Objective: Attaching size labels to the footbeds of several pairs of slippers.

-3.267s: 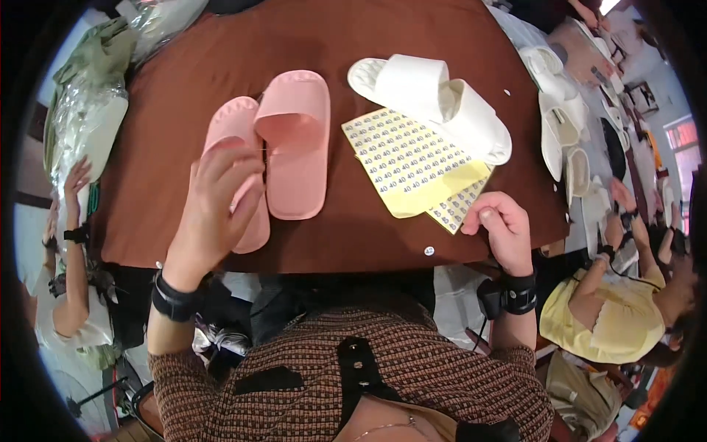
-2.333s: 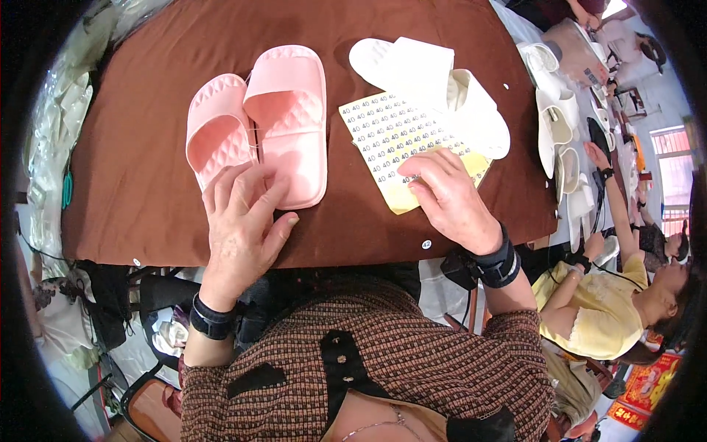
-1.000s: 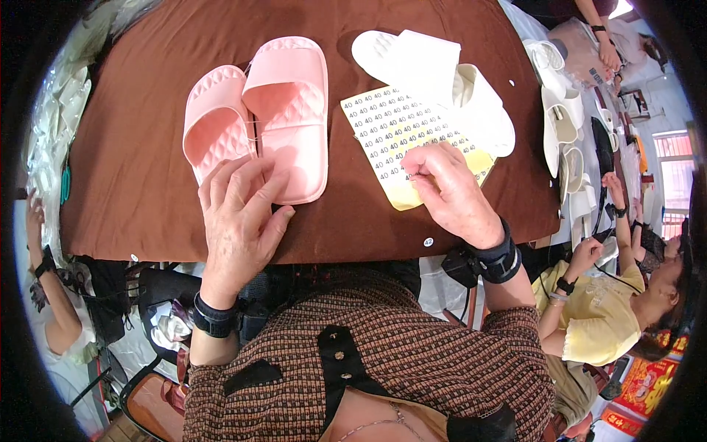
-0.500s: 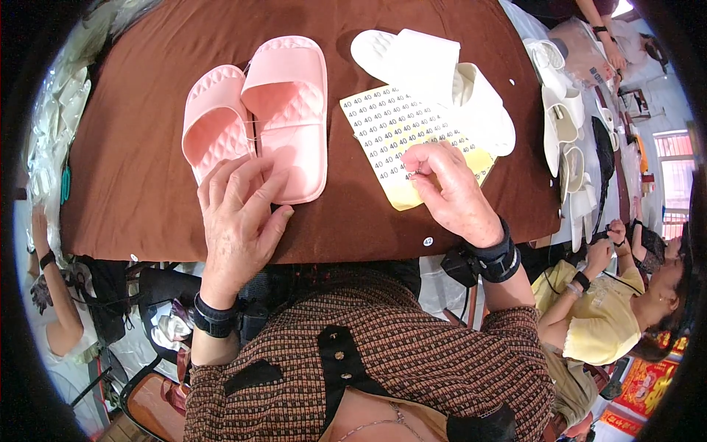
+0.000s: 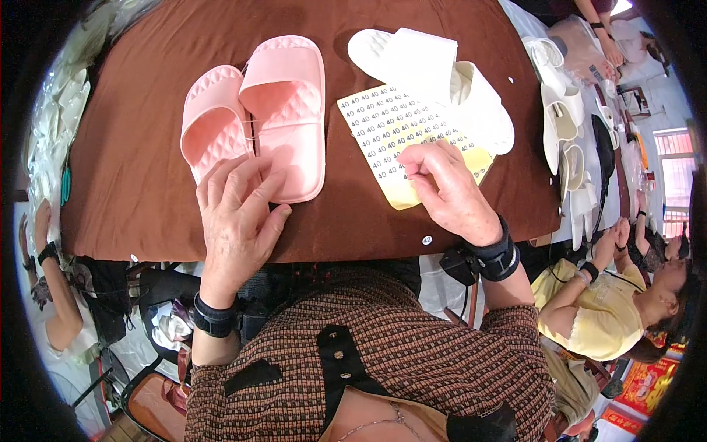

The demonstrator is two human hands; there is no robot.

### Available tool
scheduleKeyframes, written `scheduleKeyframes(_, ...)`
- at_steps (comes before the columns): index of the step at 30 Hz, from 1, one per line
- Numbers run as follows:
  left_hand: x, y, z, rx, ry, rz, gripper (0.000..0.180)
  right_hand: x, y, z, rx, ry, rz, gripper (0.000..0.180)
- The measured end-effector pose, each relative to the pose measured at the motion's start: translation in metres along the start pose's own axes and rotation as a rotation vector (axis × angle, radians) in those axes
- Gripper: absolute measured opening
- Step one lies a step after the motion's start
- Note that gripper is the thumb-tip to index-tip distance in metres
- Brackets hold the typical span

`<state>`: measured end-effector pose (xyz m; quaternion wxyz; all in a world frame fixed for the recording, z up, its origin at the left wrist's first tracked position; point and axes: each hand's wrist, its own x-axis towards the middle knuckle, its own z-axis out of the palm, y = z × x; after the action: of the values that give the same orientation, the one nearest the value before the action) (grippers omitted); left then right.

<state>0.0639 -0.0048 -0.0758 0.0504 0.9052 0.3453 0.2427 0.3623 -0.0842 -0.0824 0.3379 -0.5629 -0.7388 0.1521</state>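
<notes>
Two pink slippers (image 5: pixel 254 121) lie side by side on the brown table (image 5: pixel 132 184), toward its left half, toes pointing at the far edge. The left hand (image 5: pixel 239 217) rests flat with fingers spread, its fingertips covering the heel ends of both slippers, so the near rims of the soles are hidden; it grips nothing. To the right, a sheet of small printed stickers (image 5: pixel 383 129) lies on a yellow backing sheet (image 5: pixel 412 188) near the table's front edge. The right hand (image 5: pixel 445 188) sits on that sheet with fingertips drawn together in a pinch at the sheet's surface; whether a sticker is caught between them is too small to tell, and the hand hides the sheet's right part. A pair of white slippers (image 5: pixel 442 81) lies at the far right of the table, one partly stacked over the other and overlapping the sheet's far corner, so its edge there is covered. One loose round sticker (image 5: pixel 426 239) sits at the front edge. More white slippers (image 5: pixel 560 118) lie on a neighbouring surface to the right, bent by the lens rim. A person in yellow (image 5: pixel 611 309) sits at lower right, partly cut off; another person's arm (image 5: pixel 55 295) shows at the left, mostly out of frame.
</notes>
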Motion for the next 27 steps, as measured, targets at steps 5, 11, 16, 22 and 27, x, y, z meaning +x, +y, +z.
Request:
scheduleKeyframes(5, 0.0004, 0.0004, 0.0001, -0.008, -0.002, -0.007, 0.039, -0.0011, 0.003, 0.0019, 0.07, 0.016, 0.044, 0.027)
scheduleKeyframes(11, 0.0005, 0.0005, -0.0001, -0.012, 0.0, -0.008, 0.038, -0.0009, 0.0033, 0.0046, 0.061, 0.056, 0.027, 0.027)
scheduleKeyframes(16, -0.0001, 0.0007, 0.0001, -0.001, 0.003, -0.008, 0.038, -0.0005, 0.0002, 0.0014, -0.025, 0.01, 0.006, 0.025)
scheduleKeyframes(22, 0.0001, 0.0007, 0.0002, 0.002, -0.001, -0.006, 0.039, 0.0005, 0.0, 0.0004, -0.031, -0.007, 0.015, 0.024)
scheduleKeyframes(27, -0.0006, 0.0, 0.0008, 0.01, -0.008, -0.009, 0.04, 0.0004, 0.0004, 0.0002, -0.034, -0.015, 0.013, 0.025)
